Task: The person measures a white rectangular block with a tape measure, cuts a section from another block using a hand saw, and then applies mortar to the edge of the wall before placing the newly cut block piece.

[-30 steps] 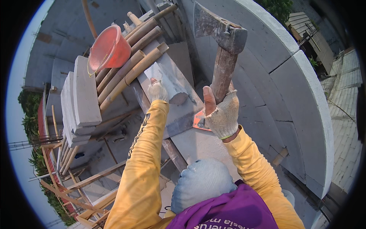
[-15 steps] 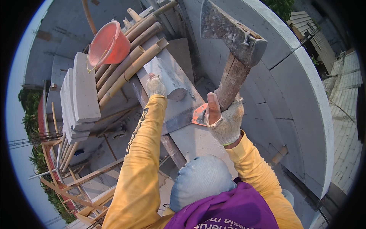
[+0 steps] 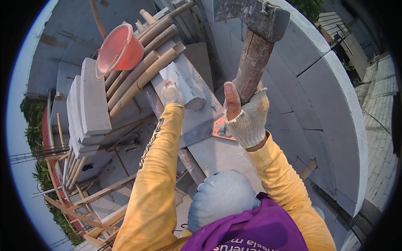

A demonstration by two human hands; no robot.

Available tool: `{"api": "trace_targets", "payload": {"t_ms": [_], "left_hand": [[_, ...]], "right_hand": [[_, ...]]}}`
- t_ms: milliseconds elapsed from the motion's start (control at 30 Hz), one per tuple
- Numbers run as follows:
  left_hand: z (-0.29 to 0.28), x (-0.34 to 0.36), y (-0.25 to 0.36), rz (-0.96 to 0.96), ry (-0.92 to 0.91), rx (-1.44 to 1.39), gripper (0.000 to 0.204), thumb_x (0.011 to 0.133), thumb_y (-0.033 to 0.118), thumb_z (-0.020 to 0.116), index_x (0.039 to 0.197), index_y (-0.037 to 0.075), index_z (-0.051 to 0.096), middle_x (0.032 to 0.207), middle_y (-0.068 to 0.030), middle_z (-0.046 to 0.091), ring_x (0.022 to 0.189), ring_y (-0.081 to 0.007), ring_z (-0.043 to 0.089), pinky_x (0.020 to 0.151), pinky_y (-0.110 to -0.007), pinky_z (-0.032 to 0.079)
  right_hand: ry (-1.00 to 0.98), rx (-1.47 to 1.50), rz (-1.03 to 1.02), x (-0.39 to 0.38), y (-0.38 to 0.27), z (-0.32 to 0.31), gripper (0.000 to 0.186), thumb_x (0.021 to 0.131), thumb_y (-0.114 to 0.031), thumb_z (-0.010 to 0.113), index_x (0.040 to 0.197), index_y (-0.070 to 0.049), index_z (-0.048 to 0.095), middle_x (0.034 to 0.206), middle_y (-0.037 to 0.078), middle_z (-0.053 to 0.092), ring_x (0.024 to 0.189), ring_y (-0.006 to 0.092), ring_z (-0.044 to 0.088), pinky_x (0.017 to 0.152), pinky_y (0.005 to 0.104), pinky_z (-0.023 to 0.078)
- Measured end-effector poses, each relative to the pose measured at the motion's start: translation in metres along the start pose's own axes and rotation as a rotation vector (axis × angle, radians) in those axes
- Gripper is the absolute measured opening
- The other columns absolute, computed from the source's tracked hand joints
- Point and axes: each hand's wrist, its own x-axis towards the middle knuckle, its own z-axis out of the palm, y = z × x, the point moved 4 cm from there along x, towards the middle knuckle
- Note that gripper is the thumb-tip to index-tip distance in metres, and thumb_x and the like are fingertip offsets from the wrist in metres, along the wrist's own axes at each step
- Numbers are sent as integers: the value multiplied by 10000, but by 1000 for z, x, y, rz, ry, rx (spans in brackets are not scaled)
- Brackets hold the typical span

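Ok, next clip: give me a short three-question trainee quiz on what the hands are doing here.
1. True or false: the right hand grips the wooden handle of the hatchet.
2. What does the left hand rest on? A) the orange bucket B) the pale grey block piece C) a bamboo pole
3. Fill in: both hands wear knitted ____.

Key: 1 true; 2 B; 3 gloves.

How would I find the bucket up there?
Start at the bundle of bamboo poles lying across the scaffold, left of the curved grey block wall. Resting against the poles' upper left side is the bucket: round and orange-red, the only bright thing among grey blocks.
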Motion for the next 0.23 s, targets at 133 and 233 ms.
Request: {"api": "trace_targets", "payload": {"t_ms": [133, 233], "left_hand": [[1, 2, 14, -38, -57, -36, 700, 1123, 543, 336, 1127, -37, 728, 1054, -227, 755, 963, -336, 701, 861, -470, 513], [2, 5, 5, -58, -68, 3, 706, 1123, 544, 326, 1157, -35, 728, 1109, -260, 755, 1022, -377, 713, 914, -507, 503]], "right_hand": [[-594, -456, 220, -33, 94, 49, 665, 1014, -429, 665, 1327, 144, 544, 1114, 364, 667, 1112, 465, 681, 978, 511, 521], [-636, -447, 346, -28, 93, 38, 753, 999, -435, 694, 1436, 140, 480, 1185, 344, 666, 1133, 445, 683, 1006, 510, 515]]}}
